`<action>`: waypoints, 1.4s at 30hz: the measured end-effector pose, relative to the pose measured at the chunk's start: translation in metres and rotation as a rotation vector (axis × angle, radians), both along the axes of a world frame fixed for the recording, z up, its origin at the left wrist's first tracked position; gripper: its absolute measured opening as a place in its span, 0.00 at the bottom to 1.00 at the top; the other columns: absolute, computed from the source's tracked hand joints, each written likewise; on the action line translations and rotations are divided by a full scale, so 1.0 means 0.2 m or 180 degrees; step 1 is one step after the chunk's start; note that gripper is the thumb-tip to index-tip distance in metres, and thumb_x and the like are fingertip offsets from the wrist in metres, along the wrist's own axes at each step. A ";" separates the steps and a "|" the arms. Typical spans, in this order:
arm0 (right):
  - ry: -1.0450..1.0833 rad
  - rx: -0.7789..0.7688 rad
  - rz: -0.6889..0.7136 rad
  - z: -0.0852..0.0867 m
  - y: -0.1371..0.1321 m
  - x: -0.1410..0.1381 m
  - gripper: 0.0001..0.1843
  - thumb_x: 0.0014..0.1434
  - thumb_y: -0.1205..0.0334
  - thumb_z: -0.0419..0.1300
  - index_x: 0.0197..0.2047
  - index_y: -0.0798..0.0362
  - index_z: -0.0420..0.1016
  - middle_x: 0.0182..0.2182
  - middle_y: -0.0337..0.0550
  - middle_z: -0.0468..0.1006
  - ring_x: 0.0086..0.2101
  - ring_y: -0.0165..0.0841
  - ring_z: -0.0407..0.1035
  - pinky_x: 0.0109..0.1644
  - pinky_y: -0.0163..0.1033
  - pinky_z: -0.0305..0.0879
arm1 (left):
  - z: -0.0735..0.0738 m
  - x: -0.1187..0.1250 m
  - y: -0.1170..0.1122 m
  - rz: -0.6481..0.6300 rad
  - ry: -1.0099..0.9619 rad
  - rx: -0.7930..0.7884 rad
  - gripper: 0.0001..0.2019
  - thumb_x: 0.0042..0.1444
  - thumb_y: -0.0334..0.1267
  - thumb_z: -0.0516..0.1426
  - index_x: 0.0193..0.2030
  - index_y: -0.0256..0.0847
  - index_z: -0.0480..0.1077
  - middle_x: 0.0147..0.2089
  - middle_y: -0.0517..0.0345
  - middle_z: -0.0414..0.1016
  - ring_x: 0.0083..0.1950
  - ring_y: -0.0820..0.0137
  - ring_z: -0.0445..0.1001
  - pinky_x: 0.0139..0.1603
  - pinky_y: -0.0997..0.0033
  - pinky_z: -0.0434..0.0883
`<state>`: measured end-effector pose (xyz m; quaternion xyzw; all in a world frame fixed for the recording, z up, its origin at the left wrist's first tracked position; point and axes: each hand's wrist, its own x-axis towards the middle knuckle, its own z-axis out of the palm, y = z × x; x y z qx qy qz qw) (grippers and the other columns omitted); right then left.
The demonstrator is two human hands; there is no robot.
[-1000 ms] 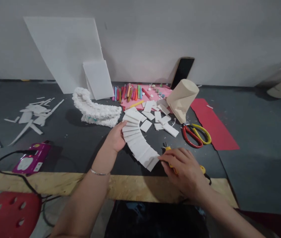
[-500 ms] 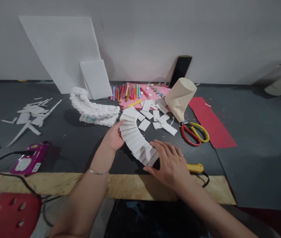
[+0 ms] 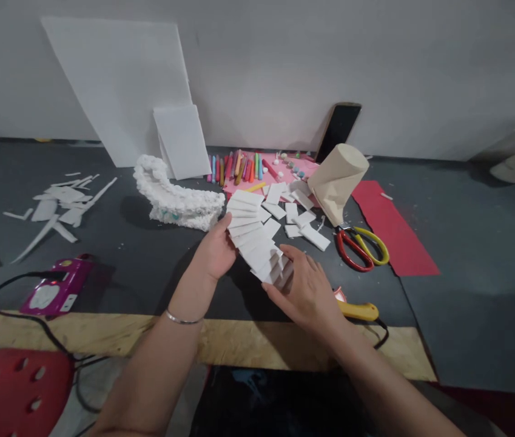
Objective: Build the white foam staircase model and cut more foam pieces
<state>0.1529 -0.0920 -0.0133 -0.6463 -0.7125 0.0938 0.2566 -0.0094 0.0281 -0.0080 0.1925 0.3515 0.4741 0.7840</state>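
Note:
A curved row of overlapping white foam board pieces [image 3: 247, 232] is held between my two hands, fanned like steps. My left hand [image 3: 219, 250] grips its upper left edge, the thumb on top and the other fingers hidden beneath. At the lower right end, my right hand [image 3: 305, 290] closes round the last pieces with thumb and fingers. Just left of the fan stands a curved white piece with a bumpy coating [image 3: 179, 203]. Loose white rectangles [image 3: 314, 237] lie beyond my right hand, and a yellow-handled tool [image 3: 361, 311] with a cord lies beside it.
Scissors [image 3: 355, 254] with red and yellow handles lie right, by a beige cone [image 3: 339, 176] and red sheet [image 3: 396, 227]. Crayons [image 3: 239, 168] and a phone [image 3: 339, 130] are at the back. White scraps [image 3: 63, 197] and a purple power strip [image 3: 57, 288] lie left.
Both hands have lifted the fanned foam pieces slightly and tilted them. The lower right end has come up and my right fingers have closed in on it. The view has shifted a little.

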 end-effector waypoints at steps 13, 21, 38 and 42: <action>0.0040 0.0437 -0.0413 0.04 0.07 0.10 0.32 0.54 0.55 0.63 0.59 0.56 0.62 0.53 0.56 0.75 0.49 0.52 0.69 0.53 0.55 0.68 | -0.05 0.09 -0.12 -0.0738 0.0934 0.0911 0.20 0.44 0.40 0.70 0.43 0.35 0.76 0.44 0.48 0.80 0.46 0.63 0.76 0.52 0.61 0.68; 0.0049 0.0358 -0.0498 0.04 0.09 0.10 0.32 0.52 0.55 0.64 0.58 0.55 0.64 0.51 0.53 0.76 0.48 0.51 0.69 0.52 0.54 0.68 | -0.03 0.10 -0.13 -0.0742 0.1036 0.0839 0.21 0.42 0.41 0.71 0.42 0.35 0.75 0.41 0.51 0.79 0.42 0.67 0.74 0.47 0.65 0.69; 0.0078 0.0396 -0.0407 0.05 0.10 0.09 0.31 0.52 0.56 0.63 0.58 0.57 0.64 0.51 0.56 0.76 0.47 0.51 0.70 0.52 0.55 0.68 | -0.03 0.11 -0.14 -0.0760 0.0834 0.0689 0.18 0.46 0.40 0.68 0.43 0.35 0.76 0.44 0.48 0.80 0.43 0.64 0.76 0.49 0.63 0.70; 0.0117 0.0338 -0.0383 0.06 0.09 0.09 0.31 0.53 0.55 0.62 0.58 0.56 0.63 0.51 0.55 0.76 0.48 0.51 0.70 0.51 0.56 0.69 | -0.03 0.11 -0.14 -0.0765 0.0832 0.0717 0.18 0.47 0.39 0.67 0.45 0.35 0.76 0.44 0.48 0.80 0.43 0.65 0.76 0.48 0.64 0.70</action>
